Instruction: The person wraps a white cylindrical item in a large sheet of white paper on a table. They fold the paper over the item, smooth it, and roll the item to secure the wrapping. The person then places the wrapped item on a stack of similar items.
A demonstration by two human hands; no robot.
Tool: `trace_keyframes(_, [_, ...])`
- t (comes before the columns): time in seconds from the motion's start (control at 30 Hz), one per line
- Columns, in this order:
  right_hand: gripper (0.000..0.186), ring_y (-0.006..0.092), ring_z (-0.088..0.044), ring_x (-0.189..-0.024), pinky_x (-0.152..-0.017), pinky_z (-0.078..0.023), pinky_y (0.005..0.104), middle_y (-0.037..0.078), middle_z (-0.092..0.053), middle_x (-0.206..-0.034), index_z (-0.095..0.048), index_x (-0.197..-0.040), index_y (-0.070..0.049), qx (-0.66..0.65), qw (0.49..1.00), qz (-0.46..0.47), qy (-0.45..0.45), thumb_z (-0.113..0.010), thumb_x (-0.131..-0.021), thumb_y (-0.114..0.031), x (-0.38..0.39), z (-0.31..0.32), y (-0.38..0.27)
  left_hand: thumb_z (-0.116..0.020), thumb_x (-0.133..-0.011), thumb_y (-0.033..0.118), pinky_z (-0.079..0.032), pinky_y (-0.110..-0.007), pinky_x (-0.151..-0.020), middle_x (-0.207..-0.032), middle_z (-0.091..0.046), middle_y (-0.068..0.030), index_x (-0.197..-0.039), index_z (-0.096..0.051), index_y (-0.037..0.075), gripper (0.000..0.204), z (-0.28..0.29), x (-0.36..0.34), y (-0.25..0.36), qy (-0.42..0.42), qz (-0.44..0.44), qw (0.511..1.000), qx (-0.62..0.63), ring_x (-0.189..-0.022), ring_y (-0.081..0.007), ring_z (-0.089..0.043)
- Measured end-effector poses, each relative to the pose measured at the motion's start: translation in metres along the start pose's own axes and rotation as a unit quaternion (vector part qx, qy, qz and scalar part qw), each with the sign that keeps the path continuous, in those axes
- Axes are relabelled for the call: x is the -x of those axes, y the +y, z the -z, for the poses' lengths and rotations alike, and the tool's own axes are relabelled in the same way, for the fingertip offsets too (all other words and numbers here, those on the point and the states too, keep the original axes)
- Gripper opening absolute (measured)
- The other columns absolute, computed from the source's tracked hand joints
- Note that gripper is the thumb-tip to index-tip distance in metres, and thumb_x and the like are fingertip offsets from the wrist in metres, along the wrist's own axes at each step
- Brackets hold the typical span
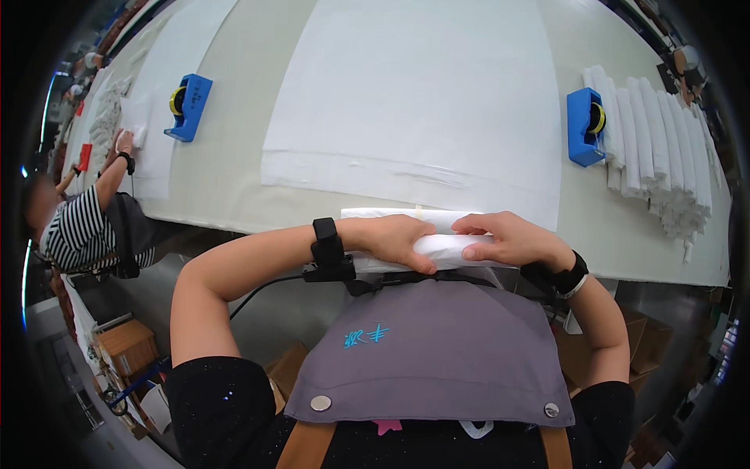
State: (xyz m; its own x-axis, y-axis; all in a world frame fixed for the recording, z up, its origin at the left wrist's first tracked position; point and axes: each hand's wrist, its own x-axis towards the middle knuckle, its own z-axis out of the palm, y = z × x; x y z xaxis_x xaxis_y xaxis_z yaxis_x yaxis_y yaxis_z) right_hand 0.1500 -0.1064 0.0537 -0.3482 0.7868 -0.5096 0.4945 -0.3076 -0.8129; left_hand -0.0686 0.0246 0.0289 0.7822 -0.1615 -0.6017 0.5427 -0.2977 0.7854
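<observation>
A white rolled sheet [449, 248] lies crosswise at the table's near edge, close to my apron. My left hand [394, 239] grips its left part, thumb on the near side. From the right, my right hand [512, 239] curves around the same roll, with thumb and forefinger on its surface. Just behind it is another white roll [375, 212], with a small pale strip of tape at its edge. A flat white sheet [414, 102] spreads over the table beyond my hands. The undersides of the rolls are hidden.
A blue tape dispenser [187, 108] stands at left and another blue tape dispenser [584, 127] at right, beside a pile of white rolls [656, 141]. A co-worker in a striped shirt [82, 227] works at the table's left. Cardboard boxes [129, 344] stand below the table.
</observation>
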Motion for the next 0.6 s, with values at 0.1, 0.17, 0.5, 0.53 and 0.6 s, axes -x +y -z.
trace_keyframes(0.1, [0.069, 0.0352, -0.065, -0.092, -0.082, -0.05, 0.0409, 0.017, -0.068, -0.097, -0.054, -0.125, -0.004, 0.18, 0.977, -0.054, -0.104, -0.068, -0.082, -0.058, -0.004, -0.008, -0.007, -0.073, -0.075, 0.047, -0.048, -0.036, -0.082, -0.103, -0.065, -0.0171, -0.115, -0.059, 0.002, 0.062, 0.004, 0.003, 0.004, 0.004, 0.014, 1.0, -0.001, -0.097, -0.0291, -0.062])
trace_keyframes(0.17, [0.063, 0.0345, -0.066, -0.088, -0.077, -0.051, 0.041, 0.016, -0.069, -0.092, -0.056, -0.119, -0.007, 0.145, 0.985, -0.047, -0.086, -0.074, -0.078, -0.052, 0.004, -0.002, -0.003, -0.074, -0.074, 0.042, -0.049, -0.036, -0.081, -0.102, -0.066, -0.0167, -0.115, -0.059, 0.003, 0.059, 0.006, 0.007, 0.002, 0.007, 0.017, 1.0, -0.013, -0.095, -0.0286, -0.063])
trace_keyframes(0.5, [0.046, 0.0346, -0.065, -0.077, -0.069, -0.05, 0.0422, 0.014, -0.067, -0.079, -0.058, -0.112, -0.011, 0.253, 0.967, -0.016, 0.005, -0.069, -0.067, -0.016, 0.014, 0.046, 0.009, -0.084, -0.063, 0.051, -0.041, -0.04, -0.104, -0.128, -0.059, -0.0177, -0.139, -0.047, 0.006, 0.097, 0.067, 0.059, -0.031, -0.013, 0.068, 0.991, -0.112, -0.124, -0.0316, -0.053])
trace_keyframes(0.53, [0.046, 0.0343, -0.065, -0.077, -0.069, -0.05, 0.042, 0.014, -0.067, -0.079, -0.058, -0.111, -0.011, 0.283, 0.959, -0.016, 0.004, -0.069, -0.067, -0.016, 0.014, 0.054, 0.001, -0.082, -0.063, 0.059, -0.037, -0.042, -0.107, -0.134, -0.054, -0.0201, -0.143, -0.041, 0.004, 0.105, 0.081, 0.055, -0.03, 0.024, 0.032, 0.997, -0.071, -0.129, -0.0332, -0.048])
trace_keyframes(0.6, [0.045, 0.0334, -0.065, -0.076, -0.067, -0.049, 0.0423, 0.013, -0.067, -0.078, -0.059, -0.109, -0.011, 0.313, 0.95, -0.01, 0.012, -0.069, -0.066, -0.015, 0.016, 0.066, -0.014, -0.075, -0.066, 0.071, -0.03, -0.045, -0.114, -0.144, -0.042, -0.0258, -0.149, -0.029, -0.001, 0.119, 0.1, 0.035, -0.005, 0.065, -0.014, 0.998, -0.005, -0.138, -0.0359, -0.038])
